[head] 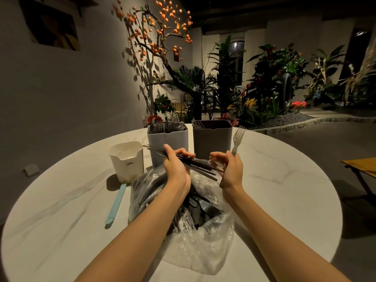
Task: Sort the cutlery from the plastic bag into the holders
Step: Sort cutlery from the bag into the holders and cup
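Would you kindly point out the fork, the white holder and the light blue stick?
fork (238, 137): head view, on its tines.
white holder (127, 162): head view, front wall.
light blue stick (116, 204): head view, mid-length.

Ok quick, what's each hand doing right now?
Left hand: grips a bundle of dark chopsticks over the bag.
Right hand: holds a fork upright, tines up.

Restaurant/café: marble table (264, 159), cutlery holders (167, 139), indoor garden (264, 88).
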Tool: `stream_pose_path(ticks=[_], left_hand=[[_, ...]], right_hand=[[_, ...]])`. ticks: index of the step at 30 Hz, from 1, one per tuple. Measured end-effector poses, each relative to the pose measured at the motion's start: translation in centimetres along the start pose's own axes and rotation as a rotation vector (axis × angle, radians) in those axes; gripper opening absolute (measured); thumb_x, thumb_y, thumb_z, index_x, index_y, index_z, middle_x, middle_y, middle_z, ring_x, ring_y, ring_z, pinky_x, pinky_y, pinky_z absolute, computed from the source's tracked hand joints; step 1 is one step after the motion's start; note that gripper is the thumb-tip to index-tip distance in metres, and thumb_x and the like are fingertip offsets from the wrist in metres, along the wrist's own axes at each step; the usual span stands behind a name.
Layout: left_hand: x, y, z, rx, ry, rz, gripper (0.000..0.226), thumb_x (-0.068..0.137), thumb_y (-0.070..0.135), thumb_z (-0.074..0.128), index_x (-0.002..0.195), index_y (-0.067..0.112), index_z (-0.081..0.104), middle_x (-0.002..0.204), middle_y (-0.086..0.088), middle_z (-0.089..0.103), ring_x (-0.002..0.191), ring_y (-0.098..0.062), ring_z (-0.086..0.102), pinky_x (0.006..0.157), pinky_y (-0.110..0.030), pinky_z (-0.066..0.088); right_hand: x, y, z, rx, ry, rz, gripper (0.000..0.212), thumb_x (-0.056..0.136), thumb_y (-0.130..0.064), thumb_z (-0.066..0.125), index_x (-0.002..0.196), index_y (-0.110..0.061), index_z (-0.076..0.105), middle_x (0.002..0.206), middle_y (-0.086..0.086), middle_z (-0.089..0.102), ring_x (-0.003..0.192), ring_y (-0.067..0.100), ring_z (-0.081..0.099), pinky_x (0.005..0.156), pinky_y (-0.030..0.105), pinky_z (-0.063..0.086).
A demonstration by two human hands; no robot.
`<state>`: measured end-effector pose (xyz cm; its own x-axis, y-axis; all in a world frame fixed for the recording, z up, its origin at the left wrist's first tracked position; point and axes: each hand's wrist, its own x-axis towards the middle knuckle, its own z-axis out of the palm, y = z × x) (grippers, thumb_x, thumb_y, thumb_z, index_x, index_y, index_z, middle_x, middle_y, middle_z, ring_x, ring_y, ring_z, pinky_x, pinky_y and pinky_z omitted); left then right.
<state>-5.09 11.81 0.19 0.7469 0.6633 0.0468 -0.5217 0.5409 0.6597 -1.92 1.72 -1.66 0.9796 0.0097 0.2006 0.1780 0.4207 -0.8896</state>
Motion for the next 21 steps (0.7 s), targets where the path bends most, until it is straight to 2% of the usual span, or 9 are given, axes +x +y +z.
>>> stream_pose_path(ticks=[3,6,8,9,11,14,17,21], left_hand=[[-1.2,-0.9,0.6,0.042,-0.091,-0.052,0.044,0.101,0.044,0.039,0.073,0.01,0.048,0.057,0.0,0.05,0.05,-0.011,0.052,0.066,-0.03,0.05],[-2.1,-1.8,0.9,0.115,-0.161,-0.074,0.04,0.102,0.038,0.04,0.074,0.01,0.048,0.062,-0.001,0.049,0.055,-0.011,0.051,0.068,-0.029,0.048],[-2.3,-1.9,1.0,0.138,-0.203,-0.088,0.038,0.103,0.034,0.04,0.073,0.011,0.048,0.061,0.0,0.05,0.056,-0.012,0.051,0.069,-0.029,0.049],[-2.3,-1.8,0.9,0.129,-0.226,-0.101,0.037,0.103,0.033,0.04,0.075,0.011,0.05,0.061,-0.001,0.05,0.057,-0.012,0.052,0.069,-0.029,0.049],[-2.1,-1.5,0.7,0.131,-0.249,-0.115,0.035,0.103,0.033,0.039,0.082,0.01,0.055,0.063,-0.001,0.055,0.06,-0.014,0.056,0.069,-0.031,0.051],[-1.7,-1.1,0.4,0.212,-0.244,-0.13,0.036,0.103,0.032,0.039,0.086,0.01,0.062,0.065,-0.001,0.062,0.066,-0.014,0.063,0.069,-0.03,0.053],[-1.5,-0.7,0.4,0.199,-0.256,-0.153,0.034,0.104,0.03,0.038,0.088,0.01,0.06,0.065,0.0,0.061,0.065,-0.013,0.063,0.069,-0.03,0.053],[-1.1,-0.9,0.2,0.253,-0.277,-0.132,0.029,0.104,0.027,0.039,0.095,0.011,0.061,0.066,0.001,0.056,0.065,-0.012,0.056,0.07,-0.031,0.05]], right_hand=[[-0.1,0.2,-0.2,-0.02,0.004,0.025,0.032,0.104,-0.019,0.031,0.103,0.002,0.055,0.085,0.008,0.071,0.087,0.022,0.066,0.08,0.033,0.051],[-0.4,0.8,-0.1,-0.051,-0.05,0.1,0.038,0.103,-0.022,0.034,0.11,0.008,0.056,0.083,0.007,0.072,0.09,0.024,0.066,0.089,0.039,0.051],[-0.3,1.0,-0.1,-0.038,-0.081,0.152,0.037,0.103,-0.025,0.036,0.11,0.006,0.055,0.09,0.011,0.07,0.097,0.028,0.065,0.094,0.044,0.051],[-0.3,1.0,-0.1,-0.053,-0.099,0.164,0.034,0.102,-0.026,0.038,0.107,0.002,0.055,0.093,0.011,0.068,0.099,0.028,0.064,0.092,0.043,0.052],[-0.5,0.8,0.1,-0.176,-0.142,0.15,0.026,0.103,-0.027,0.038,0.102,-0.005,0.052,0.095,0.01,0.062,0.095,0.023,0.061,0.076,0.031,0.053],[-0.9,0.9,0.3,-0.288,-0.229,0.116,0.029,0.103,-0.029,0.036,0.109,-0.004,0.05,0.1,0.01,0.059,0.089,0.017,0.06,0.06,0.02,0.051],[-1.0,0.7,0.4,-0.311,-0.231,0.087,0.025,0.103,-0.024,0.032,0.092,-0.007,0.047,0.085,0.005,0.053,0.076,0.012,0.052,0.056,0.017,0.046],[0.0,0.7,0.1,-0.363,-0.184,0.02,0.03,0.096,-0.013,0.035,0.066,-0.012,0.04,0.075,0.008,0.044,0.072,0.016,0.041,0.063,0.025,0.039]])
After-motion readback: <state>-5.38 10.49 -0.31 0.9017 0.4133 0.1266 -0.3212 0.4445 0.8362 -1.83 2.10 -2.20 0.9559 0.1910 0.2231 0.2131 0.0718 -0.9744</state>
